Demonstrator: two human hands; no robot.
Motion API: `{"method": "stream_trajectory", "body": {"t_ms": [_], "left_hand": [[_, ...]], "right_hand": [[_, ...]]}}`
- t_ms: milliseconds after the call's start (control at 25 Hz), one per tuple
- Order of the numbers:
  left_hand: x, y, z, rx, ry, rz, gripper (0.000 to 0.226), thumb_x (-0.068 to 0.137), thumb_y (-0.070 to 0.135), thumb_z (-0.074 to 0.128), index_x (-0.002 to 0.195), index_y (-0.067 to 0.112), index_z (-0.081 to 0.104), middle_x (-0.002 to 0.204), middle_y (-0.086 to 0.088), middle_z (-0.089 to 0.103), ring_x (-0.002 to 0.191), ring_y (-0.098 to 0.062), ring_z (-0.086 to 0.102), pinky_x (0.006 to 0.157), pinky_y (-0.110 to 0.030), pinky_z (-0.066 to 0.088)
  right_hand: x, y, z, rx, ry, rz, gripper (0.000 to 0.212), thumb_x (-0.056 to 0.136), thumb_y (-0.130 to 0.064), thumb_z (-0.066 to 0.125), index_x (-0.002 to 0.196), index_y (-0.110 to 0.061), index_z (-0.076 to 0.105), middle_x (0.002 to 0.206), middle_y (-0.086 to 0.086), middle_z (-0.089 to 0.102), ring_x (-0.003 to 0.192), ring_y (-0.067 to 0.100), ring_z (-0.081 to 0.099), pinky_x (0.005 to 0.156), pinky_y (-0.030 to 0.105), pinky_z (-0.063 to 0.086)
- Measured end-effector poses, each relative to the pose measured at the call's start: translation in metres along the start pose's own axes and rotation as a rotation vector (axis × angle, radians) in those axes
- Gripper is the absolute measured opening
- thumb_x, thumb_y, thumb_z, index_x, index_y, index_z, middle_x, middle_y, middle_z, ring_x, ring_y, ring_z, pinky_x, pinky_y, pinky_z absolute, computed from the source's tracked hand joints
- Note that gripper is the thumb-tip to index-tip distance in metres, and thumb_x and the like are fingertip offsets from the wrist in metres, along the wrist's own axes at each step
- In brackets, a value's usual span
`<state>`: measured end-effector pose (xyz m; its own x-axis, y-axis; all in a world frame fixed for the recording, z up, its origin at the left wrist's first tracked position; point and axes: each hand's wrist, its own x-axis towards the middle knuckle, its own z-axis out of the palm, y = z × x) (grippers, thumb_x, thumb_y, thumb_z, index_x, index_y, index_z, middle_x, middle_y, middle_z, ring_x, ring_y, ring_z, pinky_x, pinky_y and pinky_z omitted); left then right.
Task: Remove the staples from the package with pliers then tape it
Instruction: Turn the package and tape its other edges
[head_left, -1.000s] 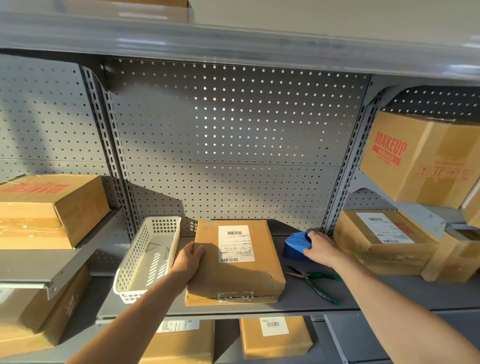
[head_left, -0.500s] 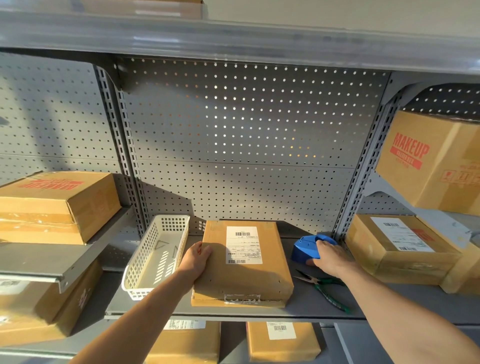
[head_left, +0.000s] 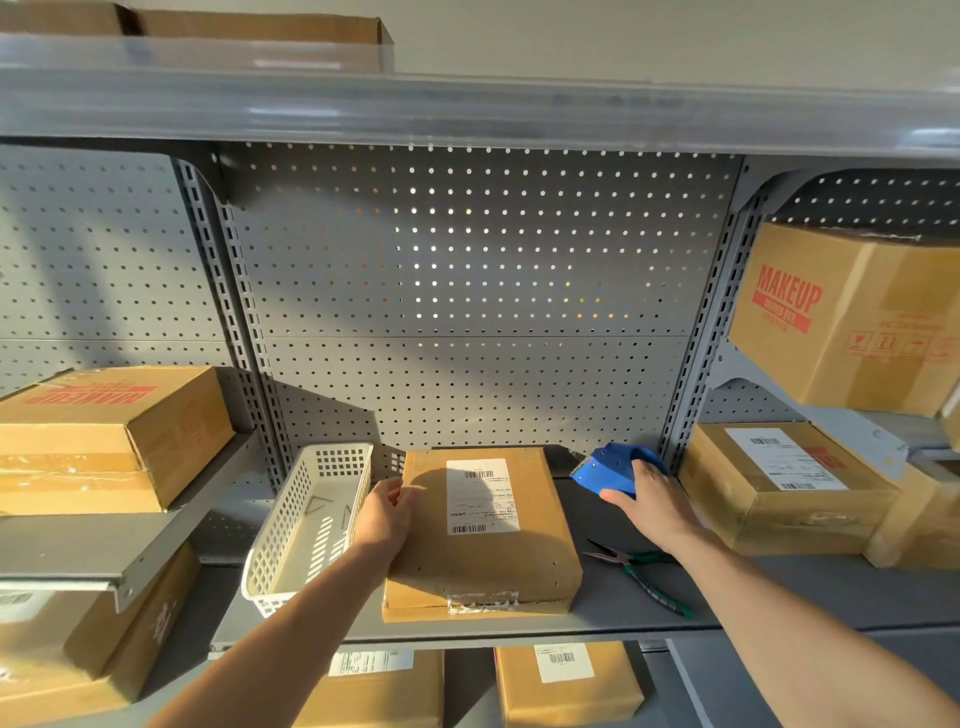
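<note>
Change: since the earlier frames the right hand (head_left: 655, 506) has lifted the blue tape dispenser (head_left: 608, 469) off the shelf (head_left: 613, 616), and it now tilts in the air toward the package (head_left: 483, 535).
Right hand: fingers curled round the tape dispenser, thumb along its underside, gripping it near the back of the shelf.
Left hand: the left hand (head_left: 387, 514) lies on the package's left edge; whether its fingers curl over that edge I cannot tell.
Package: flat on the middle of the shelf, its near edge close to the shelf's front edge, white label up; torn pale tape shows on the near side.
Pliers: the pliers (head_left: 636, 571) lie untouched on the shelf to the right of the package, under the right forearm.
Basket: a white basket (head_left: 306, 525) sits just left of the package.
Step in hand: taping looks to be starting; small holes on top suggest the staples are out, though I see none clearly.
Next move: probably bring the dispenser to one end of the seam while the left hand steadies the package.
</note>
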<state>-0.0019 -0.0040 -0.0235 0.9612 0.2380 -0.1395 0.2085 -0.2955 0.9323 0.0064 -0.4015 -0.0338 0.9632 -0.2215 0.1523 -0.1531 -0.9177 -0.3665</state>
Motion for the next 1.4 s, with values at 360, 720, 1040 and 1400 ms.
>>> {"method": "stream_trajectory", "body": {"t_ms": [360, 720, 1040, 1400], "left_hand": [[-0.005, 0.030, -0.011, 0.024, 0.012, 0.184, 0.041, 0.096, 0.024, 0.064, 0.133, 0.008, 0.057, 0.131, -0.012, 0.064, 0.116, -0.026, 0.062, 0.102, -0.041, 0.048], [-0.053, 0.114, 0.020, -0.009, -0.247, 0.505, 0.030, 0.090, 0.035, 0.071, 0.117, 0.023, 0.067, 0.112, 0.013, 0.068, 0.106, 0.000, 0.061, 0.088, -0.022, 0.049], [-0.062, 0.135, 0.027, -0.057, -0.203, 0.560, 0.008, 0.093, 0.017, 0.068, 0.085, 0.018, 0.070, 0.091, 0.006, 0.072, 0.087, -0.002, 0.063, 0.073, -0.008, 0.044], [-0.071, 0.143, 0.017, -0.193, -0.267, 0.549, 0.009, 0.091, 0.006, 0.069, 0.085, 0.011, 0.074, 0.089, -0.003, 0.073, 0.079, -0.001, 0.062, 0.073, -0.008, 0.048]], "right_hand": [[-0.029, -0.041, -0.027, 0.133, 0.227, -0.226, 0.057, 0.088, -0.064, 0.068, 0.114, -0.015, 0.054, 0.103, 0.003, 0.064, 0.091, 0.026, 0.062, 0.069, 0.037, 0.051], [-0.057, -0.090, -0.034, 0.236, 0.198, -0.402, 0.054, 0.089, -0.061, 0.069, 0.115, -0.017, 0.054, 0.106, -0.002, 0.060, 0.097, 0.024, 0.060, 0.074, 0.033, 0.044], [-0.073, -0.108, -0.044, 0.254, 0.214, -0.462, 0.056, 0.090, -0.063, 0.064, 0.120, -0.017, 0.054, 0.112, 0.000, 0.061, 0.101, 0.021, 0.057, 0.078, 0.030, 0.039], [-0.106, -0.118, -0.054, 0.232, 0.312, -0.432, 0.062, 0.085, -0.077, 0.058, 0.104, -0.019, 0.053, 0.078, -0.007, 0.055, 0.064, 0.013, 0.052, 0.054, 0.015, 0.030]]}}
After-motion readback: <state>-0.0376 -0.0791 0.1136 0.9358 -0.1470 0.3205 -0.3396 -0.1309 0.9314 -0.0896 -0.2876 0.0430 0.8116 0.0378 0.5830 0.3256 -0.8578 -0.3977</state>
